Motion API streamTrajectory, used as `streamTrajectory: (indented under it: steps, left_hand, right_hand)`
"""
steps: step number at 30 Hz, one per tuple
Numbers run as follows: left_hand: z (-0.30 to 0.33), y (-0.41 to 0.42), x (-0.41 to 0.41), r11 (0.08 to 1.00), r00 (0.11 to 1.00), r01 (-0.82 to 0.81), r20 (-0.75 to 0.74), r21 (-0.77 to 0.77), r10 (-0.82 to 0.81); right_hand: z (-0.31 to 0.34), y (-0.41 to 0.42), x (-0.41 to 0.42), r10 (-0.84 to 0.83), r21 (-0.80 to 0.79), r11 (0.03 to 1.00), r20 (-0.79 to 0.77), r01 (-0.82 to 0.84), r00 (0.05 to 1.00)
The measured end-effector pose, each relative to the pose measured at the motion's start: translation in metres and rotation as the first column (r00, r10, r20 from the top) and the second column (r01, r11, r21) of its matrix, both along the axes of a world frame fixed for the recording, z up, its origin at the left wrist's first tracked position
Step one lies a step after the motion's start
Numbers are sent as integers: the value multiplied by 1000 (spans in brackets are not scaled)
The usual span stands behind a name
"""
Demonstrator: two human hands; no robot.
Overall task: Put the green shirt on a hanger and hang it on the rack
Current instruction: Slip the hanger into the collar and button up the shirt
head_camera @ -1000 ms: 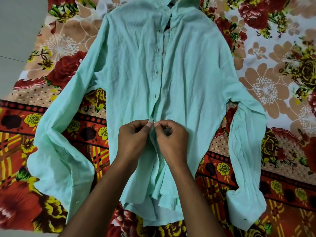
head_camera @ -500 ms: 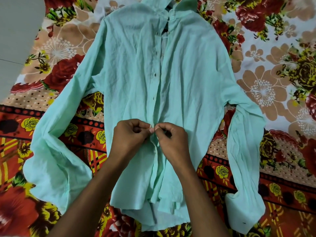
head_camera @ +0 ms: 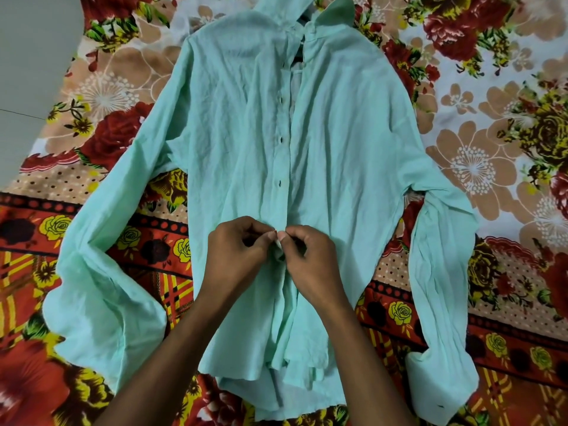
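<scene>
I see the green shirt (head_camera: 233, 142) spread flat, front side up, on a flowered bedsheet (head_camera: 479, 155), collar toward the far edge of the sheet and hem toward the near edge. Both sleeves trail outward and bend back toward the near edge, the cuff on the right side lying close to the near right corner. The front opening runs down the middle, with a few dark buttonholes (head_camera: 283, 139) showing along the left flap; near the collar the opening gapes a little.

My left hand (head_camera: 235, 256) and right hand (head_camera: 310, 259) meet at the opening, just below the lowest visible buttonhole. On each hand the fingers (head_camera: 264, 233) are curled and, together with the thumb, pinch an edge of the shirt's front: the left takes the left flap, the right takes the right flap, with fingertips nearly touching. A small pale bit shows between the two thumbs; I cannot tell if it is a button. Below the hands the flaps hang loose and rumpled.

Grey floor (head_camera: 27, 56) shows past the sheet's far left corner.
</scene>
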State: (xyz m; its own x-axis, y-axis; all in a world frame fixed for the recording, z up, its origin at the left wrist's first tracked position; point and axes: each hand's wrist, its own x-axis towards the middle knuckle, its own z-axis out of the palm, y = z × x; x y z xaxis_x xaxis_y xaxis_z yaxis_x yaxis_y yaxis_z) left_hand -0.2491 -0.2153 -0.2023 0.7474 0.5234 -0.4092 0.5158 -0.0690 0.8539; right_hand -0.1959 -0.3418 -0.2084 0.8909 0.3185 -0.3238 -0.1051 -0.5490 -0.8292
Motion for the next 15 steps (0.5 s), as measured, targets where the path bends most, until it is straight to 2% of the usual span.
streamTrajectory:
  steps: [2,3,4,5,7,9,12,15]
  left_hand:
    - [1,0,1,961,993,-115,-53,-252,105]
    - [1,1,2,927,987,-154,-100,-341,126]
    - [0,2,3,918,984,-157,-136,-363,114]
    - [-3,2,4,943,984,-124,-159,-310,77]
    - [-5,6,9,1000,987,-2,-162,-8,1]
    - [0,9,19,963,995,31,-100,266,-5]
    - [6,6,42,896,999,21,18,443,-33]
    - [-3,-2,64,835,991,128,-41,535,-126]
  right_hand:
    - [1,0,-1,-26,-24,999,14,26,1000]
    - [2,0,0,-33,-52,998,31,34,999]
    - [2,0,2,-24,-94,995,49,28,999]
    - [3,0,4,2,-150,989,57,7,998]
    - [4,0,11,57,-258,965,50,-42,997]
    - [5,3,20,41,-243,970,98,-16,994]
    - [6,11,35,-98,-119,985,199,123,975]
    - [5,21,47,-158,-83,980,205,178,966]
